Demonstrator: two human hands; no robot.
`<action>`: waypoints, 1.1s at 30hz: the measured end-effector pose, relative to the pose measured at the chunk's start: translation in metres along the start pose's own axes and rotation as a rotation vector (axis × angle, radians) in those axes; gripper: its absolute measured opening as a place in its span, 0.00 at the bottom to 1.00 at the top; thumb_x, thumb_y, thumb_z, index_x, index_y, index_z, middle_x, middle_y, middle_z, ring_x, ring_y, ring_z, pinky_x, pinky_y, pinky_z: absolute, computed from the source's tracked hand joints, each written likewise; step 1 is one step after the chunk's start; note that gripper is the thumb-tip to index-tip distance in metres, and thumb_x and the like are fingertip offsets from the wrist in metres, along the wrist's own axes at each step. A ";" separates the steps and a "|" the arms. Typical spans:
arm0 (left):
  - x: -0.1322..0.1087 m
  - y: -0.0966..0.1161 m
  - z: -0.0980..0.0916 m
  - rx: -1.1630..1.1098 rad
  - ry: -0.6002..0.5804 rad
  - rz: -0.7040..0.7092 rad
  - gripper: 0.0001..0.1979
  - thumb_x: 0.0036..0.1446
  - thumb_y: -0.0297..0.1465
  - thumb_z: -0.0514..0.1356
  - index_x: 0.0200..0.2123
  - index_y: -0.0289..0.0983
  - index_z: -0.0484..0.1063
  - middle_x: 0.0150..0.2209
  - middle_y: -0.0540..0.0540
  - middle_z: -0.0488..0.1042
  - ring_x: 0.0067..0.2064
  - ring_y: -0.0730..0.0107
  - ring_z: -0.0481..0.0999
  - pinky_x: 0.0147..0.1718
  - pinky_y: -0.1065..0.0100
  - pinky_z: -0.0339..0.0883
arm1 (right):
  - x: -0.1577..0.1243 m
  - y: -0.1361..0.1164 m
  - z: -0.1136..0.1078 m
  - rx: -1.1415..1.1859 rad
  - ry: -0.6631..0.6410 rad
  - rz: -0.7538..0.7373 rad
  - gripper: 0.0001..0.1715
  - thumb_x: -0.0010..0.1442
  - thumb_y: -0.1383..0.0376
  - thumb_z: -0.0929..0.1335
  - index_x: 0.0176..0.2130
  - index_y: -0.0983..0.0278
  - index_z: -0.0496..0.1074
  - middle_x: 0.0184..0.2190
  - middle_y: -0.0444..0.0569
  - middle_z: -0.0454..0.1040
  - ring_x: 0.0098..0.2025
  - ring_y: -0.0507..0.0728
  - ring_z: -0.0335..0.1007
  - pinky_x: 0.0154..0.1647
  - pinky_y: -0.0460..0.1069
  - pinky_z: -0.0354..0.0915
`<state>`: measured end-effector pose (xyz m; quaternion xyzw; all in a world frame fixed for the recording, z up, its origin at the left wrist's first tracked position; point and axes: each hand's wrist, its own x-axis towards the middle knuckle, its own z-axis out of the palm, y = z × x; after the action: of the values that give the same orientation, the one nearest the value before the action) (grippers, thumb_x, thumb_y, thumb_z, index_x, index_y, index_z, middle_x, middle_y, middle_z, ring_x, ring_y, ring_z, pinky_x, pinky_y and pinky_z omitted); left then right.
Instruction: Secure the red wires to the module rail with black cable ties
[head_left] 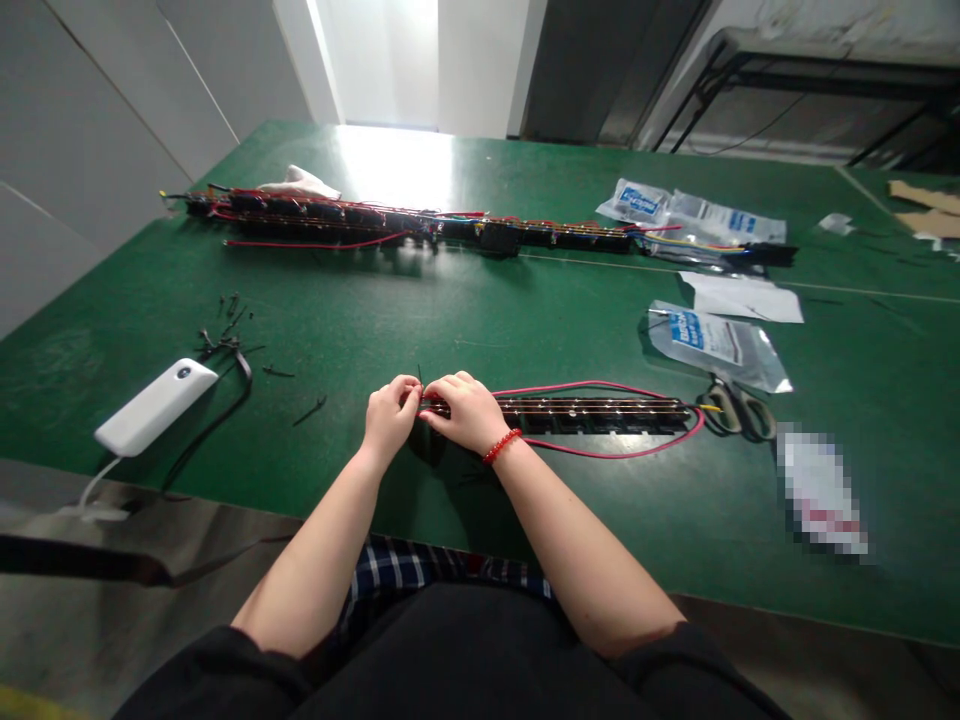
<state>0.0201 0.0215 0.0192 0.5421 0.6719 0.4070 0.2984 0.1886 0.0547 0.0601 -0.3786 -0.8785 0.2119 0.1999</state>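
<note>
A long black strip with wires (600, 412) lies across the table in front of me, with thin lengthwise wires on top. A red wire (637, 452) loops around its right part. My right hand (466, 412) closes over the strip's left end, fingers curled around it. Just left of it, my left hand (394, 412) pinches at the same end. A thin black cable tie (420, 376) sticks up between the two hands; its lower part is hidden by the fingers.
Scissors (739, 412) lie at the strip's right end, near plastic bags (716, 345) and white paper (742, 297). A longer wired assembly (360, 218) stretches along the back. At left are a white device (156, 405), a dark strap (217, 425) and scattered black pieces (225, 335).
</note>
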 end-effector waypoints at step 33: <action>-0.019 0.006 0.009 0.607 -0.039 0.544 0.17 0.58 0.45 0.63 0.49 0.46 0.76 0.46 0.45 0.78 0.52 0.55 0.70 0.55 0.54 0.56 | -0.111 0.081 -0.073 -0.371 0.158 0.182 0.40 0.56 0.43 0.70 0.59 0.62 0.66 0.60 0.60 0.68 0.65 0.71 0.57 0.63 0.68 0.54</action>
<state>0.0349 0.0059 0.0196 0.7711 0.5878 0.2440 0.0188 0.3433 0.0384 0.0575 -0.5020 -0.8463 0.0334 0.1751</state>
